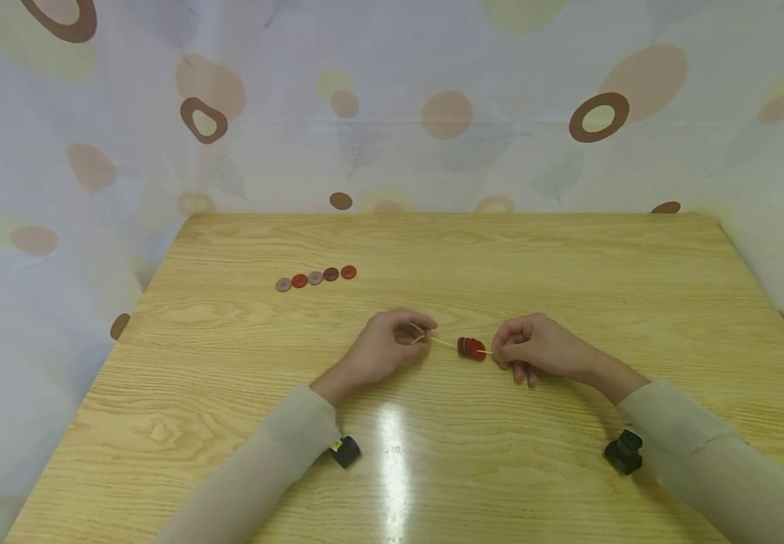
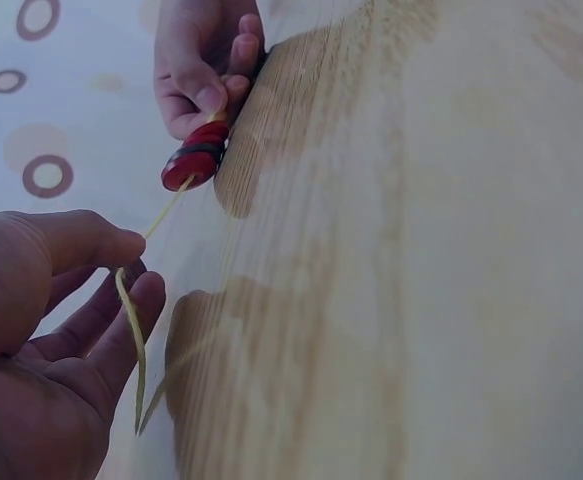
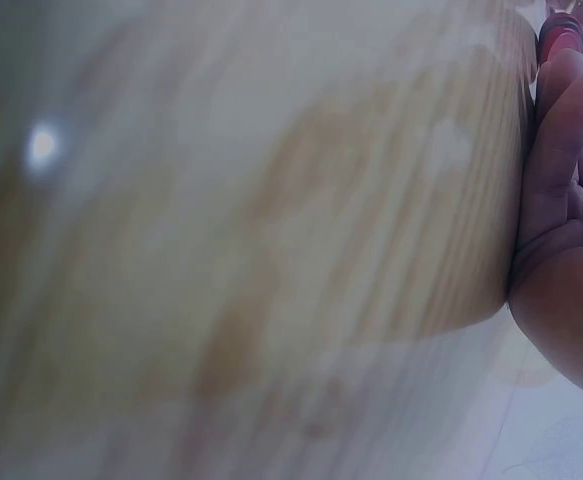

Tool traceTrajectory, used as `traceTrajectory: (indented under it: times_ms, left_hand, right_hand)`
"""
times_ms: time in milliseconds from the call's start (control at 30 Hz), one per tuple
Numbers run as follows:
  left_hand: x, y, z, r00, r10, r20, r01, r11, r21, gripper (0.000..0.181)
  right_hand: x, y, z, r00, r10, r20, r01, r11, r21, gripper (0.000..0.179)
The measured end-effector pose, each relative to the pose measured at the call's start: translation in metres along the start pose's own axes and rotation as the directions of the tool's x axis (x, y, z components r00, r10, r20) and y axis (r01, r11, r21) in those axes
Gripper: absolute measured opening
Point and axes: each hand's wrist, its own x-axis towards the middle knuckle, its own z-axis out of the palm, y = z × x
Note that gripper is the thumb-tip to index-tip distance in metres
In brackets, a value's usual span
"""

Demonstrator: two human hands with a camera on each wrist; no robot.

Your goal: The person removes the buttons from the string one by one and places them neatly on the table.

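Note:
A yellow string runs between the two hands, with several red and dark buttons strung on it in a small stack. My left hand pinches the string to the left of the stack, and a loose length loops down past the fingers. Between those fingertips shows a small dark edge, perhaps a button, mostly hidden. Close to the right side of the stack, my right hand pinches the string between thumb and forefinger. In the right wrist view, a red button shows beyond the fingertips.
On the wooden table, a slanting row of several pink, red and dark red buttons lies toward the back left. A patterned cloth hangs behind the table. Light glares off the tabletop between the forearms.

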Motion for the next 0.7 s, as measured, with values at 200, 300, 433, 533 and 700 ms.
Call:
traceTrajectory:
  times_ms: [200,300,433,533,700]
  left_hand:
    - [-0.0013,-0.0001,-0.0014,1.0,0.006,-0.006,-0.006,1.0,-0.001,0.027]
    - [-0.0021,0.0003,-0.0024,1.0,0.0,-0.008,0.0,1.0,0.009,0.027]
    - [-0.0033,0.0009,-0.0037,1.0,-0.012,-0.01,0.012,1.0,0.01,0.028]
    - [-0.0039,0.0004,-0.0046,1.0,-0.014,-0.013,0.014,1.0,0.007,0.028]
    - [-0.0042,-0.0008,-0.0059,1.0,-0.012,-0.022,0.012,1.0,0.008,0.028]
  right_hand:
    - [-0.0004,-0.0006,-0.0001,1.0,-0.003,-0.001,0.003,1.0,0.002,0.015]
    - [-0.0007,-0.0011,0.0001,1.0,0.002,-0.003,-0.002,1.0,0.002,0.015]
    - [-0.0013,-0.0016,0.0004,1.0,-0.003,-0.001,0.003,1.0,-0.001,0.015]
    - [-0.0013,-0.0013,0.0003,1.0,-0.006,0.0,0.006,1.0,-0.005,0.015]
    - [-0.0009,-0.0008,0.0,1.0,0.0,0.0,0.0,1.0,-0.01,0.015]
